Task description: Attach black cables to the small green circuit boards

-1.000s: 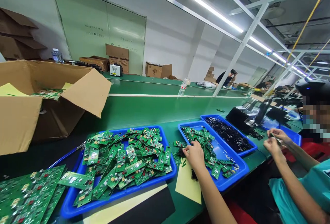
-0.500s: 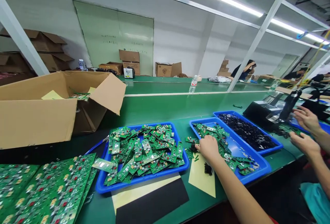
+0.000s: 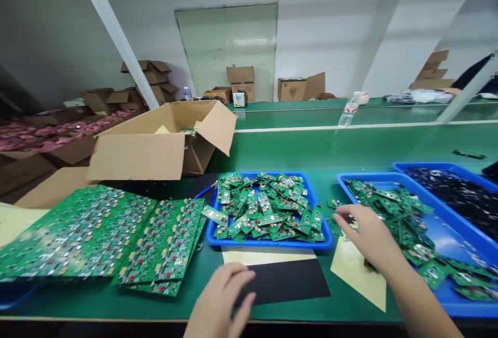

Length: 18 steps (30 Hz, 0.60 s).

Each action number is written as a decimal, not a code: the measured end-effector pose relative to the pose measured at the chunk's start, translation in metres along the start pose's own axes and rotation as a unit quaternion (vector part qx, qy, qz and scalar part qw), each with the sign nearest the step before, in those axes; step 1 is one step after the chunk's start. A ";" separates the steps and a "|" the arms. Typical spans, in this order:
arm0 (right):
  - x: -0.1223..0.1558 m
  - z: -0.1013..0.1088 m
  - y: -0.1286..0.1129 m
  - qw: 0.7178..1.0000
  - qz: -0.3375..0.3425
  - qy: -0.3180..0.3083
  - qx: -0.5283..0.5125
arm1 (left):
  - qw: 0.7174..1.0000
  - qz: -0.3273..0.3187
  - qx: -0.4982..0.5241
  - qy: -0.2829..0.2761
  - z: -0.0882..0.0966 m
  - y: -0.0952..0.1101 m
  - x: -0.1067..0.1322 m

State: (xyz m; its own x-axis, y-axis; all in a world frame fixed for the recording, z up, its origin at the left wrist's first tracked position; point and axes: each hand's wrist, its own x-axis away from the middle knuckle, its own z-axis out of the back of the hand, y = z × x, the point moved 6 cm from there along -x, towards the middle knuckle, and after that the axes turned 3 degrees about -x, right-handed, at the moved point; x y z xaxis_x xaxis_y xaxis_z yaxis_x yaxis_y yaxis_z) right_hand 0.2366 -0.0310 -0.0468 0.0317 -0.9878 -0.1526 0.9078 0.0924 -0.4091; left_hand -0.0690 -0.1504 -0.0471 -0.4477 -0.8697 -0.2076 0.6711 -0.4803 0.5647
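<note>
My left hand (image 3: 222, 304) hovers at the near edge of the bench, by the left end of a black sheet (image 3: 288, 281). Its fingers are apart and hold nothing. My right hand (image 3: 369, 234) is over a yellow paper sheet (image 3: 360, 278), between two blue trays. Thumb and fingers are parted, and I see nothing held in them. Small green circuit boards (image 3: 333, 203) lie just beyond its fingertips. A dark piece partly shows beneath the hand. The middle blue tray (image 3: 268, 244) is heaped with small circuit boards.
Large panels of joined circuit boards (image 3: 163, 239) lie stacked at left. An open cardboard box (image 3: 136, 156) stands behind them. The right blue tray (image 3: 459, 234) holds more small boards; another tray beyond has black parts (image 3: 451, 187). A water bottle (image 3: 348, 112) stands at the back.
The view has turned left, bringing more panels and boxes in. My left hand has come into view. My right hand has loosened its fingers near the small boards.
</note>
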 end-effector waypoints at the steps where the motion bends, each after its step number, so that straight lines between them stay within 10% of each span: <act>1: 0.005 -0.006 -0.023 0.995 0.052 -0.039 -0.071 | 0.993 0.083 -0.060 0.055 0.004 -0.019 0.006; 5: 0.038 -0.044 -0.133 0.897 0.301 -0.272 -0.178 | 0.949 0.243 -0.166 0.114 0.001 -0.061 0.030; 9: 0.046 -0.087 -0.198 0.878 0.395 -0.263 -0.065 | 0.945 0.279 -0.131 0.107 -0.010 -0.064 0.027; 18: 0.056 -0.140 -0.202 0.889 0.398 -0.213 -0.072 | 0.934 0.349 -0.050 0.052 -0.008 -0.056 0.009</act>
State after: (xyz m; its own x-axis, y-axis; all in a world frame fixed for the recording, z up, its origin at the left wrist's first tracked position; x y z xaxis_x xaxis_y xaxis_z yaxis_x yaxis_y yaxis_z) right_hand -0.0037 -0.0875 -0.0981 0.8245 -0.5564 -0.1032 0.4640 0.7691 -0.4396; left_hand -0.1058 -0.1318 -0.0872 0.1751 -0.9790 0.1044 0.8326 0.2038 0.5150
